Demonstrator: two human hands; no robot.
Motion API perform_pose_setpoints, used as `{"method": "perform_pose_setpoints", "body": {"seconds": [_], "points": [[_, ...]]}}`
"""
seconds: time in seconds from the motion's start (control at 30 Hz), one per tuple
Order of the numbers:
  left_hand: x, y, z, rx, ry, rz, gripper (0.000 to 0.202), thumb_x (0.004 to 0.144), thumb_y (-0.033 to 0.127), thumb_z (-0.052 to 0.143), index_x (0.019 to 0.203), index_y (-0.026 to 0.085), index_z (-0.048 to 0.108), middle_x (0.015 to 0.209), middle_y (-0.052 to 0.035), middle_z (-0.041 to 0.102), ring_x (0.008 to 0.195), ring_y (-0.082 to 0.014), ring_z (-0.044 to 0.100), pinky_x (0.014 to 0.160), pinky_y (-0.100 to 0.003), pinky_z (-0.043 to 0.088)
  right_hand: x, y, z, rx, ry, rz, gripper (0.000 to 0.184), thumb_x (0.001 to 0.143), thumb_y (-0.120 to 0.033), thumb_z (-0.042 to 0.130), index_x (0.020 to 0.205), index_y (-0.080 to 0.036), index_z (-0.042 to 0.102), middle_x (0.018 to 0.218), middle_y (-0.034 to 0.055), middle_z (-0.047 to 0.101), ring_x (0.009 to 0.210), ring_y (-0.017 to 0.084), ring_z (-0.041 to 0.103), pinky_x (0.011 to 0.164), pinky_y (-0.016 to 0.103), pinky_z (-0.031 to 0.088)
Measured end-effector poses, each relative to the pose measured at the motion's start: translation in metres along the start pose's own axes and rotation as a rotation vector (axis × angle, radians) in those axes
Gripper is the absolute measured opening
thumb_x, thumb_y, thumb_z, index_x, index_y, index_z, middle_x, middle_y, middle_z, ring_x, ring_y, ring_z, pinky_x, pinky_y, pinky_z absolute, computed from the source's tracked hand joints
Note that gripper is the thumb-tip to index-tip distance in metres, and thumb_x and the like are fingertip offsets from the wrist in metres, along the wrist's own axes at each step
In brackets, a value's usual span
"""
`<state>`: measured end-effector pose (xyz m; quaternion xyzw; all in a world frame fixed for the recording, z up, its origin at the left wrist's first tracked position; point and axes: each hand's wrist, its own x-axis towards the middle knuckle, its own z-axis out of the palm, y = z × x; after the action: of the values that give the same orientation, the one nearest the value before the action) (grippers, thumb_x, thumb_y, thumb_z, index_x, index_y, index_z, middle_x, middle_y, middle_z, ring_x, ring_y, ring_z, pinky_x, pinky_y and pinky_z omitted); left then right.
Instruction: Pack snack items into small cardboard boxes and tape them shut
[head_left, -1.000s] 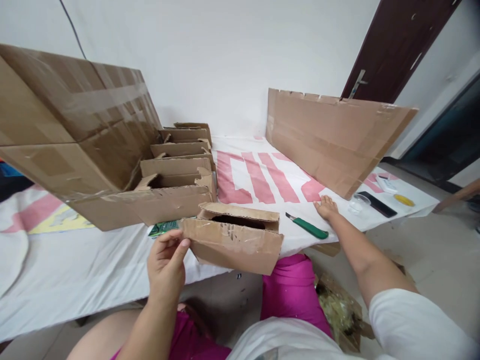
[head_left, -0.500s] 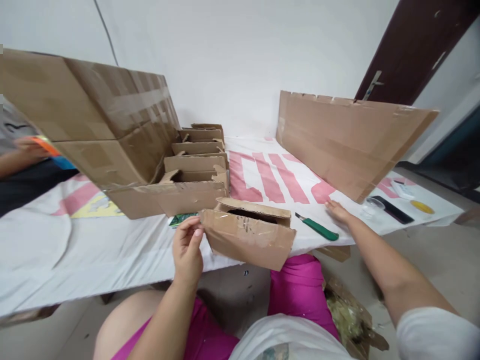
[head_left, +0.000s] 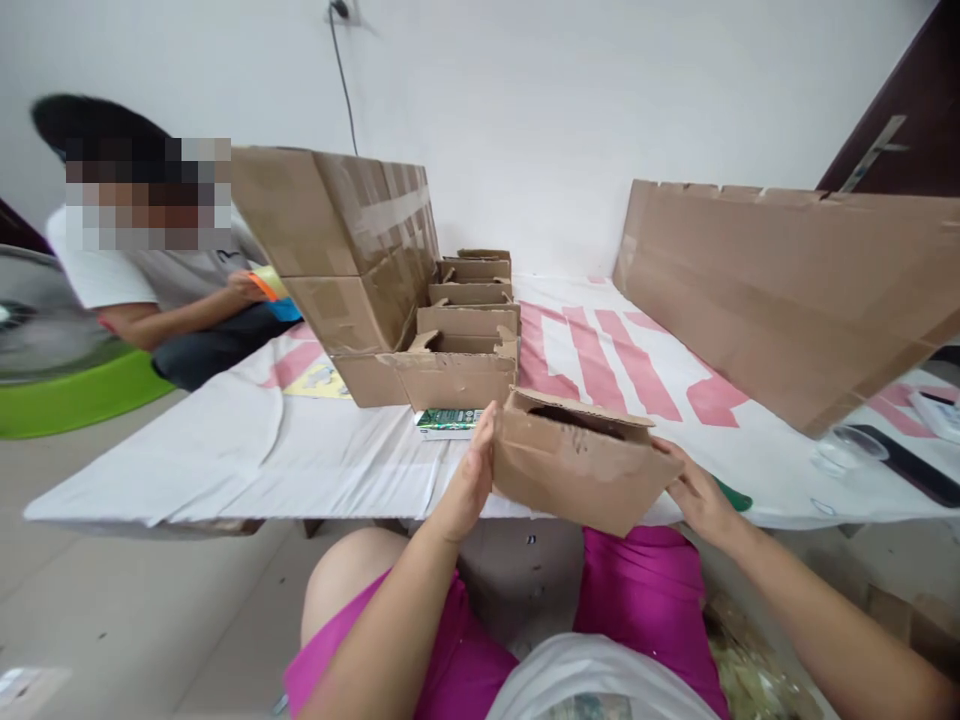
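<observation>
two bare hands steady a brown carton [head_left: 570,465] at the near edge of a table spread with white cloth [head_left: 360,455] printed in pink. the left hand [head_left: 469,485] grips the carton's left end, while the right hand [head_left: 701,498] has its fingers curled on the right end; how firmly it holds, the view does not tell. the carton tilts, its top flaps raised around a dark gap, its lower right corner jutting past the table edge above magenta shorts [head_left: 645,575]. a green handle [head_left: 733,495] pokes out on the cloth just behind the right hand, partly hidden by it. a green-and-white pack [head_left: 448,423] lies near the left hand, in front of a row of open boxes [head_left: 461,378]. left of the row rises a taped stack [head_left: 330,300] of larger boxes. to the right a broad cardboard panel [head_left: 780,290] stands on the cloth, with a clear tub [head_left: 832,455] and a black slab [head_left: 911,465] near its lower edge. at far left, a co-worker [head_left: 180,275] in a dark cap holds an orange-and-blue item [head_left: 282,308] beside a green-rimmed fan [head_left: 82,395].
</observation>
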<state>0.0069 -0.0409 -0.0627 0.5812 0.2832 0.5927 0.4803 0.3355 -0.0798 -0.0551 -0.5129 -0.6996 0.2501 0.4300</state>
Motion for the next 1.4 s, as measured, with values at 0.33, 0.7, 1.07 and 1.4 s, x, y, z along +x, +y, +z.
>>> {"method": "perform_pose_setpoints", "body": {"seconds": [0.33,0.7,1.07,1.4], "points": [[0.0,0.005,-0.007,0.086,-0.133,0.11,0.019,0.074,0.038,0.076,0.083,0.022,0.07,0.155,-0.004,0.027,0.142,-0.0322,0.028,0.117,-0.052,0.022,0.019,-0.035,-0.005,-0.025,0.258,-0.03,0.038,0.083,-0.054,0.059,0.106,-0.024,0.06,0.101,0.0068,0.068,0.091,0.021,0.065,0.081,0.038,0.055],[0.001,-0.006,-0.009,0.196,-0.099,0.118,0.033,0.077,0.045,0.071,0.099,0.023,0.061,0.151,-0.0105,0.031,0.139,-0.0316,0.032,0.113,-0.051,0.028,0.076,-0.107,0.027,-0.416,-0.696,-0.273,0.059,0.094,-0.059,0.027,0.087,-0.02,0.071,0.096,0.0091,0.071,0.094,0.023,0.065,0.086,0.036,0.05],[0.002,-0.021,-0.012,0.078,-0.114,0.05,0.079,0.072,0.05,0.075,0.139,0.03,0.038,0.154,-0.0117,0.025,0.142,-0.0345,0.026,0.114,-0.052,0.026,0.09,-0.093,0.036,-0.515,-0.883,-0.152,0.068,0.079,-0.078,0.039,0.079,-0.019,0.074,0.078,0.0093,0.071,0.074,0.023,0.067,0.07,0.032,0.049],[0.008,-0.035,-0.018,0.091,-0.38,-0.084,0.15,0.045,0.049,0.09,0.15,0.028,-0.016,0.16,-0.0179,0.003,0.146,-0.0368,0.017,0.117,-0.055,0.016,0.076,-0.105,0.03,-0.498,-0.735,-0.247,0.053,0.096,-0.054,0.028,0.09,-0.022,0.071,0.094,0.0069,0.072,0.087,0.023,0.066,0.078,0.034,0.049]]}}
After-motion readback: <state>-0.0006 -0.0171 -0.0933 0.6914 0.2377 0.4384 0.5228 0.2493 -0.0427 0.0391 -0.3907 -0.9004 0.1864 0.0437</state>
